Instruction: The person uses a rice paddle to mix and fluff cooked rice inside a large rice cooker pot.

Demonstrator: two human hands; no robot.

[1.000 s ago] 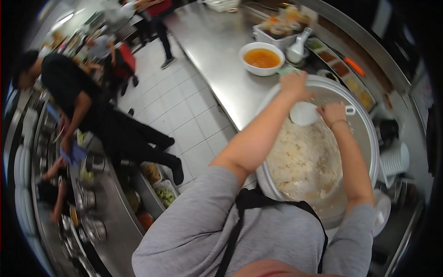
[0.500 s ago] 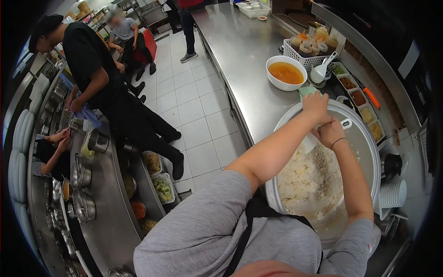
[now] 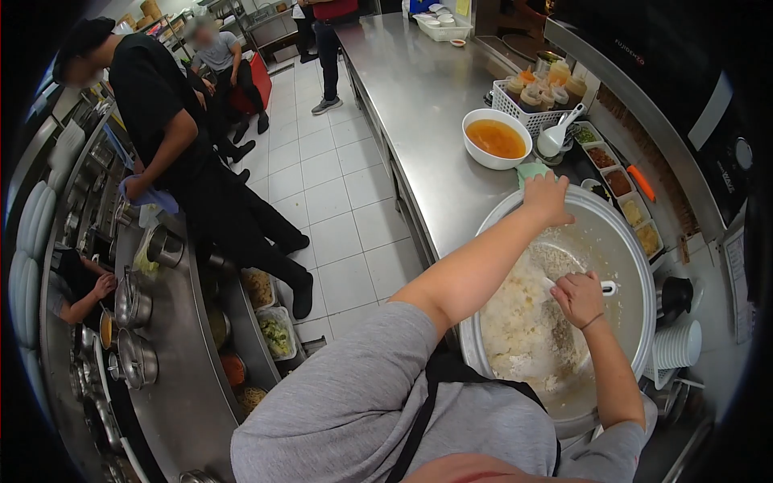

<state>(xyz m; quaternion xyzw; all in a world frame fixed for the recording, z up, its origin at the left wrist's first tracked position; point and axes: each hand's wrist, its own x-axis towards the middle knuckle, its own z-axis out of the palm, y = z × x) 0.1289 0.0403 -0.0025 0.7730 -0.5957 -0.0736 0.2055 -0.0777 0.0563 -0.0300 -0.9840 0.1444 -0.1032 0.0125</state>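
A large round metal pot (image 3: 644,314) holds white rice (image 3: 523,322). My left hand (image 3: 549,200) is closed on the pot's far rim, over a pale green cloth (image 3: 529,171). My right hand (image 3: 580,298) is inside the pot, wrapped round the white handle of a rice paddle (image 3: 609,287); the handle's end sticks out to the right. The paddle's blade is mostly hidden at the rice. Beyond the pot stands a white bowl (image 3: 497,153) of orange liquid.
A basket of sauce bottles (image 3: 527,109), white ladle (image 3: 555,137), topping containers (image 3: 618,181) and orange-handled tool (image 3: 641,183) stand behind the pot. Stacked white cups (image 3: 678,344) are right. A co-worker in black (image 3: 161,105) stands left, by a counter with metal pots (image 3: 137,354).
My right hand has moved from beside my left hand down toward the middle of the pot with the paddle. My left hand has stayed at the far rim.
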